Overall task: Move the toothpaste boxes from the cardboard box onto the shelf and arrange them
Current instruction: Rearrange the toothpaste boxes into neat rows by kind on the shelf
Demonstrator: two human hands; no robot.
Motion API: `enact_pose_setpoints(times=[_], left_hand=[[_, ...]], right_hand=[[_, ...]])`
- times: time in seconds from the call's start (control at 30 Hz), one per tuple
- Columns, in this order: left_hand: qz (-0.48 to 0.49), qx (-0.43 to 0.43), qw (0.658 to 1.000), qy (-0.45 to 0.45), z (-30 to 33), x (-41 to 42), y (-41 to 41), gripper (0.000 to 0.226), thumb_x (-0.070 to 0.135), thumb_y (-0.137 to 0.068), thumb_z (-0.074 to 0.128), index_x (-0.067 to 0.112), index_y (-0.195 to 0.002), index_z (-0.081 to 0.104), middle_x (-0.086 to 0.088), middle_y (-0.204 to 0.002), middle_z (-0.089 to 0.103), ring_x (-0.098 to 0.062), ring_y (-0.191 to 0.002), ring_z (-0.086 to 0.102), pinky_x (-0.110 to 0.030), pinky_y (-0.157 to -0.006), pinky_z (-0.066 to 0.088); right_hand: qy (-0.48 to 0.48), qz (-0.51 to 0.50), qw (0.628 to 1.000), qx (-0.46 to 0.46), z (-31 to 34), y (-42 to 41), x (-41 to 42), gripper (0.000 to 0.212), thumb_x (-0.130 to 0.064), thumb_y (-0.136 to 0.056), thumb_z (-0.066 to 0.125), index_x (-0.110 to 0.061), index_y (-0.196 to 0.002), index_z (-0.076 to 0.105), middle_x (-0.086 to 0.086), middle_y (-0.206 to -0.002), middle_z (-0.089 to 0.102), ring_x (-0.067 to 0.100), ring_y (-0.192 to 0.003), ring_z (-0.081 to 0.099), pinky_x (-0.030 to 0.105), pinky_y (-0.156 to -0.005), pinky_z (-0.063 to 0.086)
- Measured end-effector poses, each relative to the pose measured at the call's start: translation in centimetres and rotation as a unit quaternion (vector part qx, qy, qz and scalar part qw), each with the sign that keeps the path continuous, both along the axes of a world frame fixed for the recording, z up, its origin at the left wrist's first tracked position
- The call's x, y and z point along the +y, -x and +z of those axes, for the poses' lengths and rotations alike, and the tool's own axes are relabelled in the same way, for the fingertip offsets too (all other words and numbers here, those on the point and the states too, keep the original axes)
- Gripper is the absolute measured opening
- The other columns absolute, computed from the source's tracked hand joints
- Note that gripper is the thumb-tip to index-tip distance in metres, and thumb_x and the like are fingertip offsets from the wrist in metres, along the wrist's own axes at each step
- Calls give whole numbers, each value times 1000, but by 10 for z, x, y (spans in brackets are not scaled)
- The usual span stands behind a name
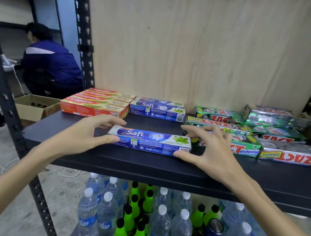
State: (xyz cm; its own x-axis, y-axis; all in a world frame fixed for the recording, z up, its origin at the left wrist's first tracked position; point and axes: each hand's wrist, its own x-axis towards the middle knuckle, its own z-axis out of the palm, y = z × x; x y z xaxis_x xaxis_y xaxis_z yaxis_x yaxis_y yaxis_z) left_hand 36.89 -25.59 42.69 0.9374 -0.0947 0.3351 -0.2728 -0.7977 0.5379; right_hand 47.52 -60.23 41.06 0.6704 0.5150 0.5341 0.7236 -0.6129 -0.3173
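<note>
A blue Safi toothpaste box (149,141) lies lengthwise near the front of the dark shelf (144,166). My left hand (88,134) holds its left end between thumb and fingers. My right hand (206,149) holds its right end the same way. Behind it two more Safi boxes (157,109) lie against the wooden back panel. A row of red Colgate boxes (95,102) sits at the back left. Several green and silver Zact boxes (268,133) lie at the right. An open cardboard box (32,106) stands on the floor at the left.
Water bottles (157,228) and green bottles (129,214) fill the lower shelf. Black slotted uprights (81,27) frame the shelf. A person in a dark blue top (48,62) crouches at the far left. White cables (4,164) run across the floor.
</note>
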Motion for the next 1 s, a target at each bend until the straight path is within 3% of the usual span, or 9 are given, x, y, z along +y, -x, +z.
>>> enact_pose_setpoints(times=[0.2, 0.33, 0.47, 0.57, 0.73, 0.83, 0.9, 1.0], left_hand=[[22, -53, 994, -93, 1, 23, -12, 41, 56, -89, 68, 39, -127, 65, 25, -127, 63, 0, -124, 55, -35, -108, 44], [9, -70, 991, -114, 2, 15, -26, 45, 59, -86, 70, 36, -125, 68, 24, -124, 65, 2, -120, 54, -30, -104, 43], [23, -81, 988, -129, 1, 10, -43, 44, 51, -86, 73, 40, -128, 65, 23, -127, 61, 1, -123, 47, -32, -108, 36], [48, -66, 988, -131, 0, 12, -52, 43, 50, -87, 72, 45, -129, 62, 22, -130, 55, 2, -126, 39, -30, -110, 29], [49, -55, 987, -140, -1, 17, -62, 42, 52, -90, 69, 49, -131, 58, 25, -134, 48, 2, -132, 33, -29, -110, 25], [42, -75, 986, -140, -3, 18, -69, 39, 52, -91, 68, 48, -129, 59, 22, -132, 49, 1, -130, 35, -31, -112, 26], [42, -78, 986, -141, -6, 20, -73, 44, 63, -87, 66, 51, -129, 58, 23, -132, 49, -1, -132, 34, -34, -113, 26], [55, -81, 983, -158, -11, 19, -77, 60, 84, -77, 57, 53, -128, 58, 25, -133, 49, -1, -133, 28, -33, -112, 24]], right_hand=[[83, 21, 995, -53, 14, -24, 27, 82, -82, -76, 59, -41, -146, 45, -30, -118, 63, 5, -126, 32, 28, -93, 11], [143, 34, 988, -55, 30, -45, 20, 86, -88, -69, 56, -51, -145, 41, -37, -113, 61, 5, -125, 33, 29, -95, 8], [200, 28, 979, -3, 49, -56, 19, 80, -81, -72, 64, -61, -142, 29, -44, -105, 37, -1, -114, 18, 26, -96, 9], [224, 38, 973, 48, 51, -67, 19, 90, -87, -69, 60, -56, -148, 30, -41, -120, 45, 5, -125, 16, 30, -103, 13], [237, -22, 969, 69, 51, -72, 18, 89, -90, -67, 58, -60, -146, 32, -14, -134, 31, 14, -111, 10, 36, -111, 19], [232, -27, 971, 40, 43, -80, 19, 100, -104, -58, 42, -59, -146, 31, -14, -133, 41, 21, -131, 23, 40, -115, 17], [239, -23, 971, 13, 37, -89, 18, 109, -110, -52, 31, -57, -148, 29, -18, -130, 49, 21, -136, 27, 42, -116, 15], [258, -10, 966, 6, 44, -80, 12, 100, -100, -62, 47, -57, -150, 27, -21, -122, 39, 7, -126, 12, 37, -113, 7]])
